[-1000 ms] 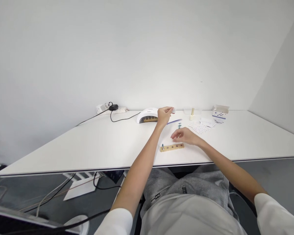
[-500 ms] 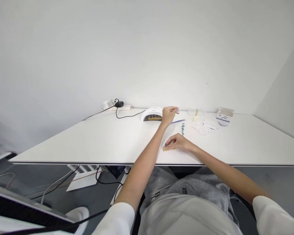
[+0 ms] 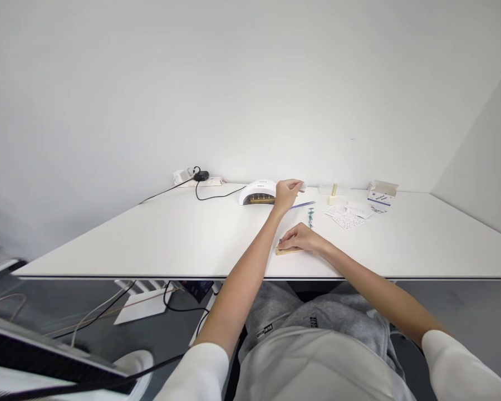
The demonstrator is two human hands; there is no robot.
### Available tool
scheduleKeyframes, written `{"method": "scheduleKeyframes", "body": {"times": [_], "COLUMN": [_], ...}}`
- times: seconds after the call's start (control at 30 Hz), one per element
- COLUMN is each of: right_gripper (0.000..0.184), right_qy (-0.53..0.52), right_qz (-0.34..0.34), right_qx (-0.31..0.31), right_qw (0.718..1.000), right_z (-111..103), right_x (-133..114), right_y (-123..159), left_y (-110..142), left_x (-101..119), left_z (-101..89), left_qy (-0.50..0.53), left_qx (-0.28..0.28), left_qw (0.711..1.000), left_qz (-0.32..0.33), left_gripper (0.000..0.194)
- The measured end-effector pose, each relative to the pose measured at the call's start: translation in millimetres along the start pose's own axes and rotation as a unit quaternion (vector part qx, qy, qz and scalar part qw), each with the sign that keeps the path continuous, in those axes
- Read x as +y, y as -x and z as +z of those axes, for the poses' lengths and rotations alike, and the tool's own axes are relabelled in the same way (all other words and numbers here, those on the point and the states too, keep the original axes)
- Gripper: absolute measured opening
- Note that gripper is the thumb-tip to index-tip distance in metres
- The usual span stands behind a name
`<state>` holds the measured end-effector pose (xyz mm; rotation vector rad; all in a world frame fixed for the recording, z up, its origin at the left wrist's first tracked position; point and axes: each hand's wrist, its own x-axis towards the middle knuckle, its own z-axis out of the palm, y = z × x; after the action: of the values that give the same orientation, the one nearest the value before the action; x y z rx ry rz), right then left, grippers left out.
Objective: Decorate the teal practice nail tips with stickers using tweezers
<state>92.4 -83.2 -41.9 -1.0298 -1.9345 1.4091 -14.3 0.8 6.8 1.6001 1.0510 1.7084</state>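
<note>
My left hand [image 3: 286, 195] is closed in a pinch on a small white wipe [image 3: 303, 186], held above the back of the table just right of the nail lamp [image 3: 258, 186]. Nearer to me, my right hand [image 3: 302, 238] has thumb and fingers closed around a small blue nail tip on its stand [image 3: 280, 241]. That piece is at the left end of a wooden nail-display bar [image 3: 287, 250], most of which is behind my hand. A column of several blue false nails [image 3: 310, 218] lies just beyond my right hand.
A purple pointed stick [image 3: 304, 205] lies behind the nails. To the right are a gold-capped bottle [image 3: 333, 192], sticker sheets [image 3: 347, 217] and an opened small box [image 3: 381, 196]. A black adapter [image 3: 201, 175] and cable lie at the back left of the white table [image 3: 171, 239].
My right hand has moved down and left onto the wooden bar and taken hold of the blue nail tip. My left hand still holds the wipe. The view has shifted slightly.
</note>
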Motion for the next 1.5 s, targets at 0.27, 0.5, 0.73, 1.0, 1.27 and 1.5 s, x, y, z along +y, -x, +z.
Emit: {"method": "scheduleKeyframes", "body": {"times": [0.27,0.5,0.73,1.0,1.27,1.5], "right_gripper": [0.021,0.007,0.009,0.015,0.015,0.020], "right_qy": [0.035,0.147,0.150,0.132,0.105,0.083], "right_qz": [-0.076,-0.127,-0.125,-0.164,-0.166,-0.153], "right_qx": [0.011,0.180,0.273,0.279,0.297,0.307], "right_qw": [0.996,0.964,0.942,0.937,0.934,0.936], "right_z": [-30,-95,-113,-107,-102,-103], "right_x": [-24,-22,17,11,4,4], "right_y": [5,-25,-36,-31,-29,-29], "left_y": [-1,0,4,12,15,13], "left_x": [-1,-1,-6,-7,-9,-13], "left_z": [-0.8,1.0,7.2,13.3,16.1,16.4], "left_qy": [0.001,-0.002,-0.044,-0.163,-0.207,-0.212], "left_qx": [0.008,-0.005,-0.044,-0.098,-0.125,-0.120], "left_qw": [1.000,1.000,0.998,0.977,0.963,0.962], "left_qz": [0.007,0.001,0.030,0.095,0.122,0.126], "left_gripper": [0.022,0.021,0.021,0.021,0.024,0.024]}}
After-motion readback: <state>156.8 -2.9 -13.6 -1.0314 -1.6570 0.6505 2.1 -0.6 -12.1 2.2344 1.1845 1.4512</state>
